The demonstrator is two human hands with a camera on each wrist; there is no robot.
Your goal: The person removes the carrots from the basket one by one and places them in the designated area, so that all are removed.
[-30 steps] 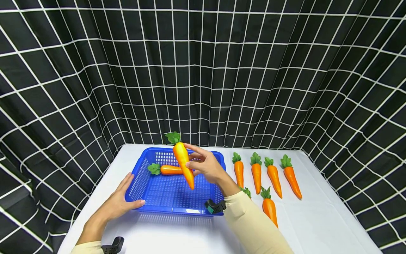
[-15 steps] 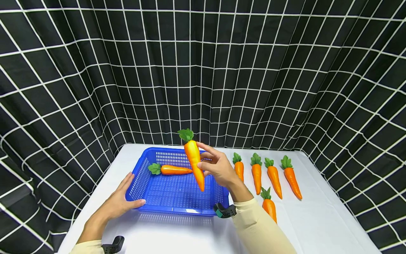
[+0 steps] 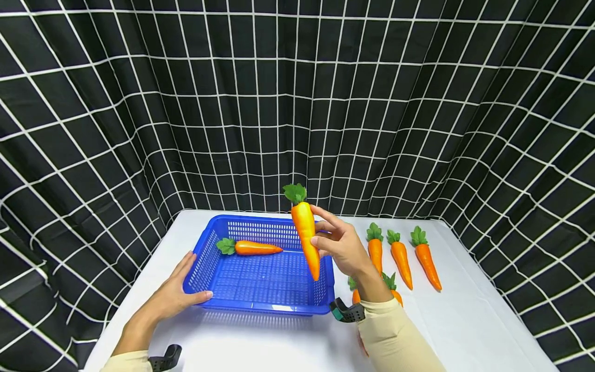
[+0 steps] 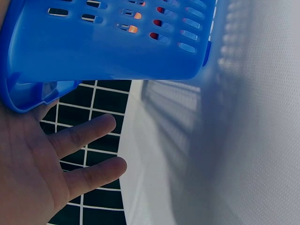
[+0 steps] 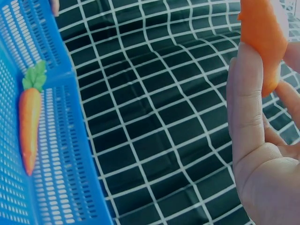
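Note:
My right hand (image 3: 341, 243) pinches an orange toy carrot (image 3: 307, 231) with green leaves, held upright above the right rim of the blue basket (image 3: 204, 258). The right wrist view shows the same carrot (image 5: 262, 33) between thumb and fingers. Inside the basket, near its far wall, another carrot (image 3: 253, 248) lies on its side, also seen as the lying carrot (image 5: 29, 124) from the right wrist. My left hand (image 3: 174, 294) rests with straight fingers against the basket's near left corner (image 4: 33, 96).
Three carrots (image 3: 400, 250) lie in a row on the white table (image 3: 465, 320) to the right of the basket, and two more carrots (image 3: 392, 290) lie nearer, partly hidden by my right arm. A black checked curtain (image 3: 297, 103) surrounds the table.
My right hand has carried the upright carrot rightward, from over the basket's middle to above its right rim. The left hand and the basket have not moved.

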